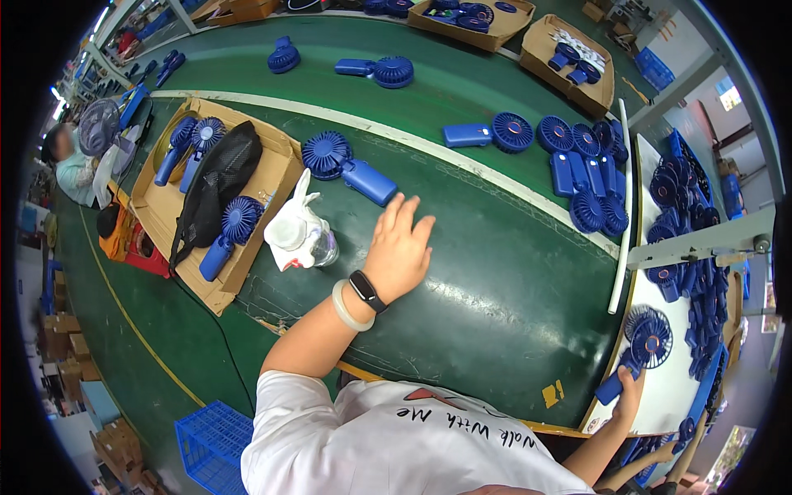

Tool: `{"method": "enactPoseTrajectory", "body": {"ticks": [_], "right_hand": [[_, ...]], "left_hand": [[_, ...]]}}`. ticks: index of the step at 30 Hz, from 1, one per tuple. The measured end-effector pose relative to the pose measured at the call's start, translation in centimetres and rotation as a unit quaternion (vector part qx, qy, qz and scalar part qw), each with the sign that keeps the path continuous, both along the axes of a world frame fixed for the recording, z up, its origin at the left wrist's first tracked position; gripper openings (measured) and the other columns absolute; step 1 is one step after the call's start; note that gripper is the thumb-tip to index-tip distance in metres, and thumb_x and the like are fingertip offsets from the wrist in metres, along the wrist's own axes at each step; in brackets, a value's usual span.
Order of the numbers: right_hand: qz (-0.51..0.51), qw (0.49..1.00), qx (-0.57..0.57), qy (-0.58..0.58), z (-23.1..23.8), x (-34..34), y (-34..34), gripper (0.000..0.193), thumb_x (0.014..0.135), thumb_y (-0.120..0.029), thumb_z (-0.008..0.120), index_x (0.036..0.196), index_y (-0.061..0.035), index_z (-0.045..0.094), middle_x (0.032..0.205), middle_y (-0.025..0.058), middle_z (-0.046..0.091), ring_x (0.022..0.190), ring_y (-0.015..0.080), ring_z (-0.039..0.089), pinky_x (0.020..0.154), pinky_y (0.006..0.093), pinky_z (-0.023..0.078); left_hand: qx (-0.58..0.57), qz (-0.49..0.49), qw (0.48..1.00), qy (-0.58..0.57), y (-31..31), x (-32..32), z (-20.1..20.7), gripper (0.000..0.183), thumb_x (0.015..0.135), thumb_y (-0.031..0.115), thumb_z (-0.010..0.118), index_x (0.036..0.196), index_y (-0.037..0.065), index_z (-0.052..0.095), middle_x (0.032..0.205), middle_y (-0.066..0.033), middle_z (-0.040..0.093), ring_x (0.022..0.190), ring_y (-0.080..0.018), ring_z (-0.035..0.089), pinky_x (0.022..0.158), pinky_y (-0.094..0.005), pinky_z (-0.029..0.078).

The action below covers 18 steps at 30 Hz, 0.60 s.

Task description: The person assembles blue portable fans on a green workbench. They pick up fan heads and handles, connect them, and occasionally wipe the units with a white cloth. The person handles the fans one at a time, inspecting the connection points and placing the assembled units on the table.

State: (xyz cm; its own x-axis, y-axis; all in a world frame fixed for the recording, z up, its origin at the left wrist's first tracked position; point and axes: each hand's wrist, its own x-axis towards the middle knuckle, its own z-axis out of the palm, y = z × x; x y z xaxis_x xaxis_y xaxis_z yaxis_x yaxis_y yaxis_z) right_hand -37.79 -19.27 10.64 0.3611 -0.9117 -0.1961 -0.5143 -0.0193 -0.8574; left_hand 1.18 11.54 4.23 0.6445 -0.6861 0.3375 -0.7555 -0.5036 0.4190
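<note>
My left hand (398, 256) is over the green table with its fingers stretched out and nothing in it. Its fingertips are right by the handle end of a blue handheld fan (369, 181); whether they touch cannot be told. Left of that hand stands a clear bottle or jar (324, 247) partly covered by a crumpled white plastic bag (293, 227). At the far right, my right hand (629, 396) is closed round the neck of another blue handheld fan (649, 340), its round head up and handle pointing down-left, over a white surface.
A cardboard tray (285, 177) at the left holds blue fans and a black mesh bag (216, 177). Several fans (587, 177) lie grouped near a white tube (620, 239). Along the green belt (330, 41) lie more fans. Piled fans (701, 289) and another person's hand (664, 451) are at right.
</note>
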Motion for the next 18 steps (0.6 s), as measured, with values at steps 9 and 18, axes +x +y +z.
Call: {"method": "enactPoseTrajectory", "body": {"ticks": [9,18], "right_hand": [[-0.114,0.833,-0.443,0.312,-4.7,-5.5,-7.2,0.053,0.077,-0.015,0.069,0.121,0.0044,0.049,0.115,0.0217,0.054,0.109,0.0335,0.05,0.098,0.0397,0.036],[0.164,0.888,-0.428,0.037,-5.0,14.8,-0.2,0.026,0.078,-0.002,0.063,0.103,-0.005,0.06,0.112,0.0138,0.056,0.11,0.0292,0.051,0.097,0.0373,0.037]], "left_hand": [[0.136,0.129,0.982,0.01,-0.4,3.0,-1.0,0.057,0.073,0.026,0.071,0.121,0.004,0.051,0.137,-0.0235,0.032,0.129,-0.0456,0.027,0.098,-0.0575,0.033],[0.194,0.193,0.962,-0.015,-2.8,0.6,-0.5,0.069,0.074,0.033,0.07,0.131,0.002,0.043,0.142,-0.029,0.023,0.131,-0.0499,0.02,0.098,-0.0665,0.025]]}}
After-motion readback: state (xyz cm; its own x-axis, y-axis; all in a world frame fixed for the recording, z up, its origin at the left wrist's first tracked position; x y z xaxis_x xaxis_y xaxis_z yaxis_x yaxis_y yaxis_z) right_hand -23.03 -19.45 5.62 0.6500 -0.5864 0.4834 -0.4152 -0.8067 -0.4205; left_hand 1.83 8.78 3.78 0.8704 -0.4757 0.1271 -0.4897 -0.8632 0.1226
